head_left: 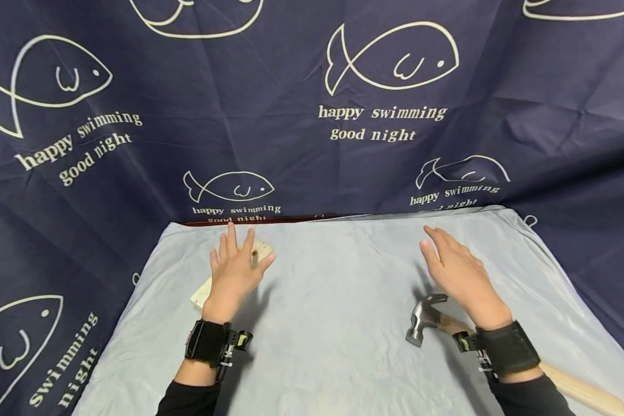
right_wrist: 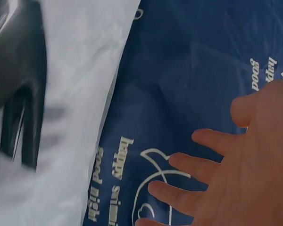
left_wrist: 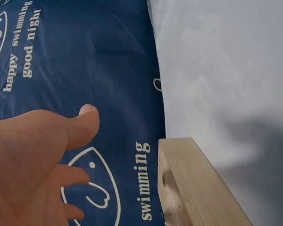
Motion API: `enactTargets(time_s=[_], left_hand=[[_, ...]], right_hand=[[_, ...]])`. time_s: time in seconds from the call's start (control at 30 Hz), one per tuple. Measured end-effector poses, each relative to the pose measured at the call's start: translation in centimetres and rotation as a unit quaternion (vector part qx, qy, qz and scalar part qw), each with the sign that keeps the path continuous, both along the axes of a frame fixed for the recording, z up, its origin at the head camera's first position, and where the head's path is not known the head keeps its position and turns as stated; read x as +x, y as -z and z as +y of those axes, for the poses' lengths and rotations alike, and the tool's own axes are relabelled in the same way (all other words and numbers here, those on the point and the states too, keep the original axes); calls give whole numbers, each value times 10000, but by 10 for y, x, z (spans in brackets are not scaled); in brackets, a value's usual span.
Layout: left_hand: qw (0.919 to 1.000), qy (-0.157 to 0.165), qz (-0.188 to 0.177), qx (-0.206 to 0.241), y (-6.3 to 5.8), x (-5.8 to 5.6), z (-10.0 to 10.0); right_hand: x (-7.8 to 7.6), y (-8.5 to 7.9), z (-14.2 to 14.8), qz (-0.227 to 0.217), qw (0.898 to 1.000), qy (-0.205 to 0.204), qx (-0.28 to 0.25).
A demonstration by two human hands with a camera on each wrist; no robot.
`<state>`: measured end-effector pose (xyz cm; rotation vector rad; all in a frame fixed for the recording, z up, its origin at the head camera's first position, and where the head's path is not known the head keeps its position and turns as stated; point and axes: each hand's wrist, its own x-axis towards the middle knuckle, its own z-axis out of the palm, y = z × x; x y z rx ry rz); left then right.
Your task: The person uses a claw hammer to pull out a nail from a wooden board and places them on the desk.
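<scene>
Navy curtain point(head_left: 291, 104) hanging behind cloth-covered table point(head_left: 333, 323). Hammer point(head_left: 426, 316) lying toward right edge, right hand point(head_left: 461, 274) hovering near; wood block point(head_left: 203, 293) toward far left corner, under left hand point(head_left: 234, 277). Fingers point(right_wrist: 177, 195) extended, holding nothing. Low sweep could knock hammer.

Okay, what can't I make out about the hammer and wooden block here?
Head view: middle of the hammer handle, hidden by the black wristband.
Head view: middle of the wooden block, behind the left hand.
Left wrist view: one end of the wooden block, past the bottom edge.
Right wrist view: part of the hammer head, past the left edge.
</scene>
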<state>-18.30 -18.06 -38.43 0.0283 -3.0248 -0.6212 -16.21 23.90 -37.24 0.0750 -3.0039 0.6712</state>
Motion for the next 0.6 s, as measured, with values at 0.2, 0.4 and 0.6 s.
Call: enactTargets(time_s=[0.2, 0.4, 0.6], left_hand=[[9999, 156, 58, 6, 7, 1, -14], [9998, 171, -2, 139, 13, 3, -30], [9996, 170, -187, 144, 16, 2, -43]], right_hand=[[10, 6, 25, -8, 9999, 39, 131], [21, 19, 48, 10, 9996, -148, 260], [38, 37, 72, 77, 9984, -354, 426]])
